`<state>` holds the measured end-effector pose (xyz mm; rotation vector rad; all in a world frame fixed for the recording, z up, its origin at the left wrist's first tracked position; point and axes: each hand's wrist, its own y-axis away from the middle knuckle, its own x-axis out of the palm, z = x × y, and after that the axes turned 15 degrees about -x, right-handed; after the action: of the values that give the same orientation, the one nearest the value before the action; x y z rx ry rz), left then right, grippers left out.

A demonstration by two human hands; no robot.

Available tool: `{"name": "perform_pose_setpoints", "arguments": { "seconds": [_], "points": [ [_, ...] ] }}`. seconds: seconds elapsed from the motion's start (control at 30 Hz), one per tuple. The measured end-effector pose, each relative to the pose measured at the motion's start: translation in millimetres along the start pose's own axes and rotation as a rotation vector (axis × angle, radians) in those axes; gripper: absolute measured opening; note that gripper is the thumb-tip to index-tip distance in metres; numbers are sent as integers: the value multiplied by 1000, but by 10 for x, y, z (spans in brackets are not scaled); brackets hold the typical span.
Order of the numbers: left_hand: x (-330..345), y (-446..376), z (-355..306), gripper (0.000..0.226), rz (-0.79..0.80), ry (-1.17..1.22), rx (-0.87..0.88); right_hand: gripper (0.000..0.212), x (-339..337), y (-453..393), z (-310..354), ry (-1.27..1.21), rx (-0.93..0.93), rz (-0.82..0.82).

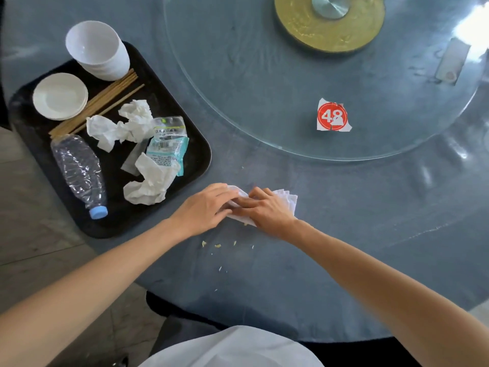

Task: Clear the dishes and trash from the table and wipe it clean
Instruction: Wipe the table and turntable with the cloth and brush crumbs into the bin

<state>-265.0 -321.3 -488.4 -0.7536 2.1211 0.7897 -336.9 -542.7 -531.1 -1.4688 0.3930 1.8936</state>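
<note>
While both palms lie on the grey table [344, 234], the left hand [203, 207] and right hand [267, 210] press flat, fingers relaxed, on a folded white tissue [287, 201]. Crumbs [217, 245] sit just below them; the loaded black tray [190, 144] lies up-left.

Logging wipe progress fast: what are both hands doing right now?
Left hand: fingers straight, pressing on the white tissue.
Right hand: fingers spread, pressing on the same tissue.
</note>
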Motion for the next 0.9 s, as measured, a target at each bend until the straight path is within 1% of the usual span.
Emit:
{"name": "perform_pose_setpoints", "arguments": {
  "seconds": [0.13, 0.23, 0.27, 0.33, 0.4, 0.47, 0.53, 0.6, 0.67, 0.73, 0.8, 0.83, 0.9],
  "points": [
    [39, 280, 122, 59, 7, 17, -12, 75, 98, 58, 204, -19, -45, -14],
    [95, 448, 152, 58, 0, 57, -36, 76, 98, 111, 425, -74, -49, -2],
    [108, 498, 151, 57, -6, 73, -38, 72, 74, 138, 505, -103, -15, -9],
    [130, 564, 149, 53, -8, 98, -62, 56, 25, 237, 578, -163, 143, -46],
    [122, 567, 136, 45, -27, 120, -111, 42, -49, 348, 549, -139, 287, -85],
    [77, 504, 82, 39, -54, 135, -125, 33, -159, 401, 467, -102, 309, -86],
    [-9, 389, -16, 38, -115, 143, -105, 27, -310, 364, 347, -75, 301, -131],
    [-130, 246, -91, 40, -207, 178, -103, 24, -483, 257, 172, -62, 347, -181],
    [-243, 109, -100, 41, -252, 175, -126, 25, -607, 122, 13, -56, 408, -171],
    [-259, 16, -42, 39, -235, 138, -163, 26, -588, 2, -47, -73, 451, -117],
    [-192, 35, 15, 38, -185, 98, -202, 28, -478, -76, 6, -86, 473, -55],
    [-131, 93, 30, 38, -169, 94, -218, 28, -412, -80, 63, -89, 483, -47],
    [13, 271, 60, 41, -183, 101, -231, 27, -284, -19, 209, -96, 507, -105]
  ]
}}
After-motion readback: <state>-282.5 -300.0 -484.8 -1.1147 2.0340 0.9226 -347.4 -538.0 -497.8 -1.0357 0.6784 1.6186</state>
